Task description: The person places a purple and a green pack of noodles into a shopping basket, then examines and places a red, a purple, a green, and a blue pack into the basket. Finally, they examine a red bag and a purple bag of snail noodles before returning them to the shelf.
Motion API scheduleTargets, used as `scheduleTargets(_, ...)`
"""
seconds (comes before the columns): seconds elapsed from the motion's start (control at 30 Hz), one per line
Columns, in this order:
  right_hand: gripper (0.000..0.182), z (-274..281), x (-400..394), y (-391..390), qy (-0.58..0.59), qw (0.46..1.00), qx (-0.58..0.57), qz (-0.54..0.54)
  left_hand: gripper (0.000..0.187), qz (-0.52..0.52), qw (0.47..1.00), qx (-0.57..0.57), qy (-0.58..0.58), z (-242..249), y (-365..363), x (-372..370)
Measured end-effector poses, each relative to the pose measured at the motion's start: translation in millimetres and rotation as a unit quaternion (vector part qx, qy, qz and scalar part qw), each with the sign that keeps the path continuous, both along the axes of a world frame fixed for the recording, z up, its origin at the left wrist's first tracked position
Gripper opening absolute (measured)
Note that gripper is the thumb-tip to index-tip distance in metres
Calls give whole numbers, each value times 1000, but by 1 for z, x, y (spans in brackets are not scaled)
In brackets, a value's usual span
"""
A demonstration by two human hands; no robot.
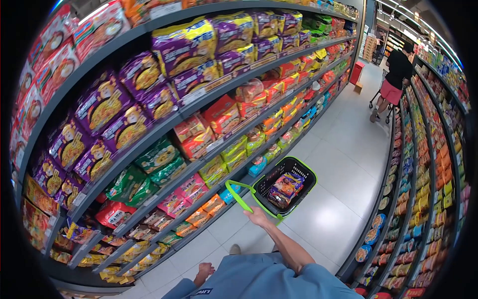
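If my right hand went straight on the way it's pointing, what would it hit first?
Probably the blue packet just past the green handle your right hand grips, or a packet beside it; depth is unclear.

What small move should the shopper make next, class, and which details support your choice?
Probably a gentle pull on the basket along the aisle floor: the right hand grips its green handle, the basket appears to stand on the tiles with packets inside, and the left hand seems to hold nothing.
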State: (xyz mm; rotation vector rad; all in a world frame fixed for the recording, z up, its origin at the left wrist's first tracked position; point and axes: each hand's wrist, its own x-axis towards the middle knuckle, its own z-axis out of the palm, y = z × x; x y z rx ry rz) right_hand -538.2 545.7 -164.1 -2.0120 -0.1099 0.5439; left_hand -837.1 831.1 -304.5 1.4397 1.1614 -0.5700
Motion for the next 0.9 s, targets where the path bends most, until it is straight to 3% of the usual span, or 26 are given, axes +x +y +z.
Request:
scheduleTargets(0.03, 36, 5, 10, -15, -10, 1000, -16, -6, 25, -321, 937, 137, -29, 3, -15, -5)
scheduleTargets(0.07, 35, 12, 18, -29, -19, 999, -31, -12, 26, -602, 755, 256, -52, 10, -29, -9)
scheduleTargets(0.1, 35, 18, 29, -41, -16, 999, -25, -15, 26, -605, 752, 258, -46, 17, -30, -9)
scheduleTargets(0.2, 32, 39, 49, -80, -65, 992, -106, -35, 26, -531, 824, 163, -112, 34, -65, -21)
scheduleTargets(0.27, 42, 51, 63, -102, -87, 984, -151, -37, 26, -464, 865, 94, -163, 40, -98, -21)
scheduleTargets(0.4, 42, 51, 80, -135, -99, 979, -171, -51, 27, -304, 916, -35, -259, 58, -150, -18)
scheduleTargets(0.53, 38, 20, 96, -158, -179, 964, -181, -69, 28, -138, 917, -150, -344, 81, -180, -3)
scheduleTargets(0.67, 35, 16, 120, -183, -225, 956, -180, -45, 29, 21, 867, -267, -421, 97, -205, 51)
scheduleTargets(0.7, 35, 17, 126, -191, -229, 956, -180, -48, 29, 18, 865, -267, -424, 22, -164, 46)
scheduleTargets(0.73, 35, 18, 131, -200, -229, 956, -178, -33, 29, -205, 899, -86, -376, -18, -156, 41)
scheduleTargets(0.77, 35, 19, 139, -209, -231, 957, -177, -18, 30, -407, 856, 105, -299, -56, -148, 65)
scheduleTargets(0.8, 35, 18, 149, -217, -237, 955, -179, -22, 30, -409, 853, 105, -306, -34, -152, 64)
scheduleTargets(0.87, 37, 16, 167, -233, -238, 953, -186, -17, 31, -238, 968, 44, -64, 3, -191, 133)
scheduleTargets(0.9, 39, 21, 175, -240, -232, 954, -186, -29, 31, -238, 968, 44, -69, 0, -196, 153)
